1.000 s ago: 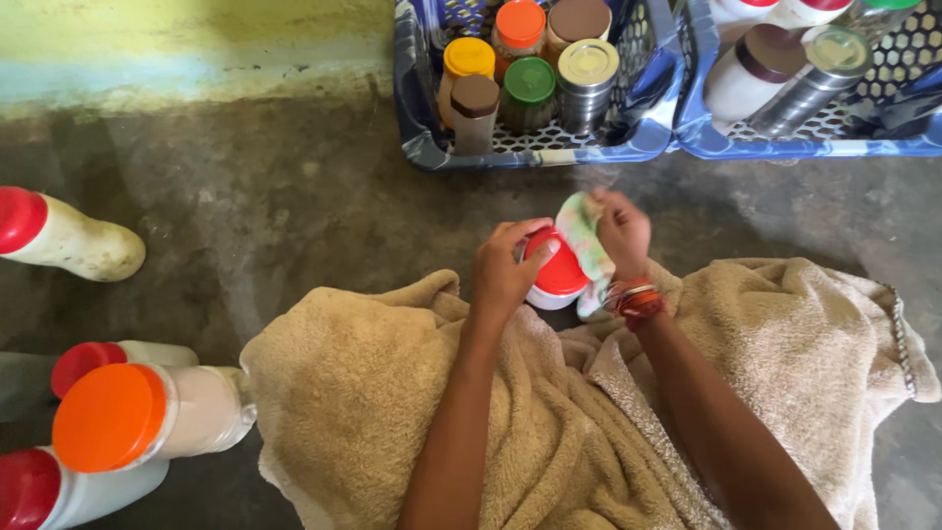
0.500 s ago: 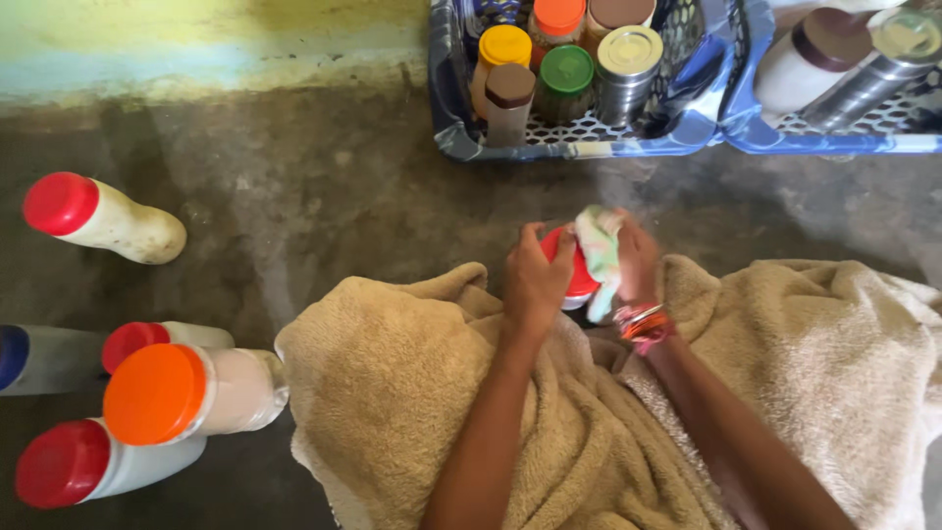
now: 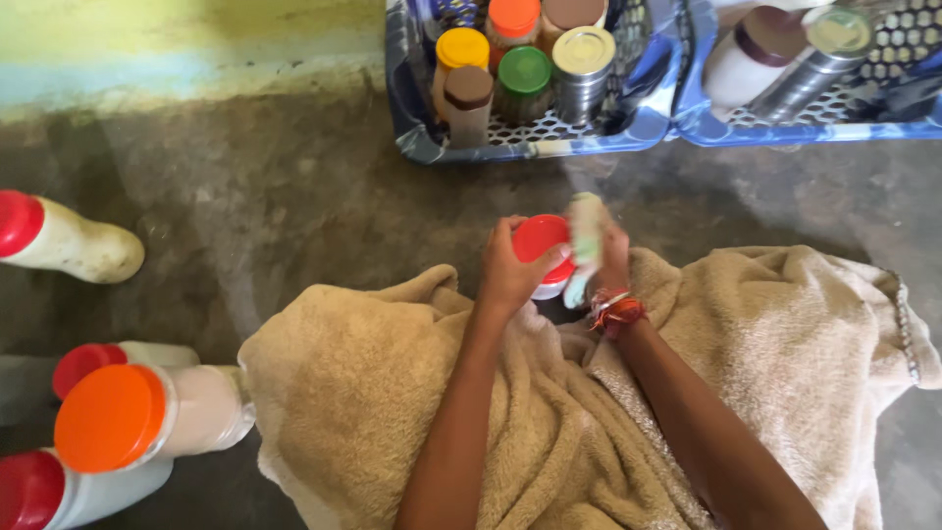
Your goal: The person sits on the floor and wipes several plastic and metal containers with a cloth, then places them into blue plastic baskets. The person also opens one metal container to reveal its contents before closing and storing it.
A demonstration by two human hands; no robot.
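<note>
A small jar with a red lid (image 3: 543, 239) is gripped by my left hand (image 3: 509, 271) above the beige towel (image 3: 373, 393) that covers my lap. My right hand (image 3: 610, 257) presses a pale green cloth (image 3: 586, 236) against the jar's right side; the cloth looks blurred. A red and orange bangle sits on my right wrist. The jar's white body is mostly hidden behind my fingers.
A blue crate (image 3: 549, 147) at the top holds several jars with yellow, orange, green, brown and metal lids. A second blue crate (image 3: 785, 123) stands to its right. White bottles with red lids (image 3: 59, 240) and an orange lid (image 3: 113, 417) lie on the grey floor at left.
The view has drifted, so the crates and bottles sit further right. The cloth in my right hand has moved from the top of the red lid down along the jar's side.
</note>
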